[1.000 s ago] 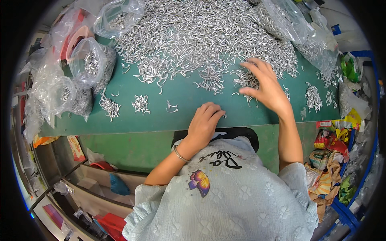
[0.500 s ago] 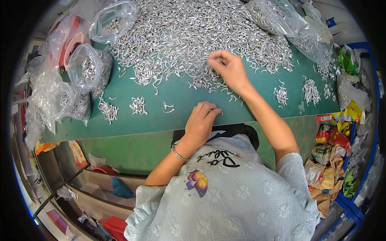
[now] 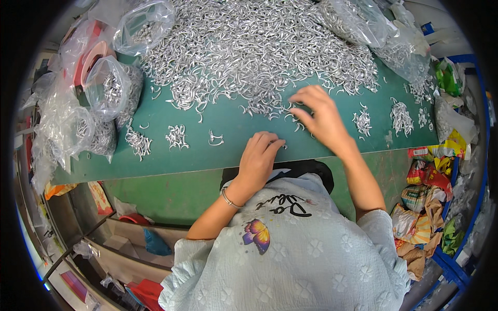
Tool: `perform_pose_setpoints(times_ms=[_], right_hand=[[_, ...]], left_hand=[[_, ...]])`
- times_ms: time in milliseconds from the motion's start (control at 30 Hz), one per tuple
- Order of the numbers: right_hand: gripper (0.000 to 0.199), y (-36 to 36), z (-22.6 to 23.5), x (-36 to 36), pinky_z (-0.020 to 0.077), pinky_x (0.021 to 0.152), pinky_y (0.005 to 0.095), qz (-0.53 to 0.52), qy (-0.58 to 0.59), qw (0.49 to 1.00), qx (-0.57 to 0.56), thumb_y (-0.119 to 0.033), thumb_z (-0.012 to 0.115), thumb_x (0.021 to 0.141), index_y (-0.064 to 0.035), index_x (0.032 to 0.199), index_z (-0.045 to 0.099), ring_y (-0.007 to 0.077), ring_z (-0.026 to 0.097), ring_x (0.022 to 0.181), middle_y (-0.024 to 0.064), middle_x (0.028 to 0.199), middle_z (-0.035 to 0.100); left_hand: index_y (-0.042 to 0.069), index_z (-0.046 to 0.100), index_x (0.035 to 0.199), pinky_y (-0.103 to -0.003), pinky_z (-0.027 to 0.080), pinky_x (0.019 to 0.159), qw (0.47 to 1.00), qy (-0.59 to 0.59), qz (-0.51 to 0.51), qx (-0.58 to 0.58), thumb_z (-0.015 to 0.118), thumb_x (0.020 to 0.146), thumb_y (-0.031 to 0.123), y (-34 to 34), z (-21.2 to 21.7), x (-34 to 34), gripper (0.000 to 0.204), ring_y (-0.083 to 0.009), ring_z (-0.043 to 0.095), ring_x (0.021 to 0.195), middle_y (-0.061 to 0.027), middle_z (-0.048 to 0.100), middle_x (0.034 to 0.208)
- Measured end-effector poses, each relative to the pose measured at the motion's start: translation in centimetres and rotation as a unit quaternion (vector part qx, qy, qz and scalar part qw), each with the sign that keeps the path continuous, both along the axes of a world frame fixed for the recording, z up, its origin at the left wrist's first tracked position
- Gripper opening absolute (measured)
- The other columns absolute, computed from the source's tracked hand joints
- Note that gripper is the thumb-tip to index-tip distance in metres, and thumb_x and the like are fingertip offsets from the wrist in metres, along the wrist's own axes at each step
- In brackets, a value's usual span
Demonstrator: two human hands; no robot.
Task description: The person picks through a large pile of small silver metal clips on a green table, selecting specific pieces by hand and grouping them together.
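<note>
A large heap of small curved silver metal pieces (image 3: 249,57) covers the far part of the green table (image 3: 233,155). Over its near edge hovers my right hand (image 3: 319,114), thumb and fingers apart, with nothing visible between them. Beneath its fingertips lie a few loose curved pieces (image 3: 296,122). My left hand (image 3: 259,154) rests at the table's near edge, fingers curled together; a small bit of silver metal (image 3: 284,146) shows by its thumb and fingertips. The rest of what it holds is hidden under the fingers.
Small piles of pieces lie left (image 3: 177,137) and right (image 3: 401,117) of my hands. Clear plastic bags of metal parts (image 3: 106,88) crowd the table's left side; another filled bag (image 3: 358,23) lies far right. Packets (image 3: 415,197) fill a blue-framed rack at right.
My right hand has drawn back from the heap, toward me and to the right, and its fingers have spread from a pinch. The left hand stays in place.
</note>
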State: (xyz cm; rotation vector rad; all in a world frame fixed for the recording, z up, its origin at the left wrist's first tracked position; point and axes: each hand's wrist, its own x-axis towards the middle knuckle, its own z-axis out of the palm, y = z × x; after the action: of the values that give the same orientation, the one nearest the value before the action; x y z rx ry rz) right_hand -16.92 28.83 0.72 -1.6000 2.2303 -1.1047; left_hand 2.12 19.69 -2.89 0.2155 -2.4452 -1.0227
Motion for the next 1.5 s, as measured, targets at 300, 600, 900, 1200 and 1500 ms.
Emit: perform_pose_setpoints(times_ms=[300, 600, 900, 1200, 1500], right_hand=[[0.005, 0.6, 0.1, 2.1, 0.0401, 0.074, 0.0378, -0.055, 0.104, 0.992, -0.032, -0.006, 0.067, 0.081, -0.0046, 0.082, 0.062, 0.0263, 0.054, 0.086, 0.0062, 0.090, 0.060], [0.012, 0.4, 0.9, 0.0, 0.0470, 0.082, 0.0405, -0.035, -0.018, 0.999, -0.010, -0.003, 0.067, 0.082, -0.0018, 0.094, 0.069, 0.0308, 0.059, 0.090, 0.0122, 0.091, 0.066], [0.007, 0.4, -0.9, 1.4, 0.0421, 0.078, 0.0409, 0.020, 0.086, 0.996, 0.012, -0.006, 0.067, 0.081, -0.0025, 0.085, 0.063, 0.0296, 0.054, 0.087, 0.0090, 0.085, 0.058], [0.020, -0.8, -0.8, 2.1, 0.0401, 0.085, 0.0387, -0.005, 0.044, 0.999, 0.000, -0.010, 0.072, 0.078, -0.0037, 0.095, 0.064, 0.0279, 0.052, 0.099, 0.0061, 0.103, 0.059], [0.013, -0.5, -0.7, 1.1, 0.0370, 0.077, 0.0374, -0.054, 0.072, 0.996, 0.013, -0.014, 0.072, 0.079, -0.0067, 0.086, 0.064, 0.0258, 0.052, 0.094, 0.0060, 0.092, 0.058]], left_hand=[[0.001, 0.065, 0.100, -0.040, 0.045, 0.081, 1.000, -0.003, -0.007, -0.003, 0.065, 0.074, -0.007, -0.3, -0.1, 0.4, 0.027, -0.0313, 0.056, 0.094, -0.0109, 0.058, 0.100], [0.004, 0.062, 0.110, -0.042, 0.041, 0.097, 0.997, -0.028, -0.011, -0.072, 0.066, 0.079, -0.001, -0.4, 1.2, -0.1, 0.032, -0.0317, 0.053, 0.118, -0.0105, 0.059, 0.123], [0.003, 0.062, 0.111, -0.043, 0.043, 0.095, 0.999, -0.021, -0.041, -0.028, 0.064, 0.080, -0.002, -0.4, -0.7, 0.5, 0.031, -0.0318, 0.055, 0.109, -0.0108, 0.058, 0.117], [0.003, 0.063, 0.111, -0.044, 0.043, 0.095, 0.996, -0.022, -0.071, -0.051, 0.061, 0.075, -0.004, -0.6, -0.1, 0.3, 0.037, -0.0336, 0.053, 0.117, -0.0139, 0.057, 0.121], [-0.001, 0.062, 0.109, -0.042, 0.045, 0.094, 0.998, -0.016, -0.052, -0.019, 0.058, 0.070, -0.006, -0.4, -0.2, 0.7, 0.040, -0.0326, 0.054, 0.110, -0.0128, 0.057, 0.111]])
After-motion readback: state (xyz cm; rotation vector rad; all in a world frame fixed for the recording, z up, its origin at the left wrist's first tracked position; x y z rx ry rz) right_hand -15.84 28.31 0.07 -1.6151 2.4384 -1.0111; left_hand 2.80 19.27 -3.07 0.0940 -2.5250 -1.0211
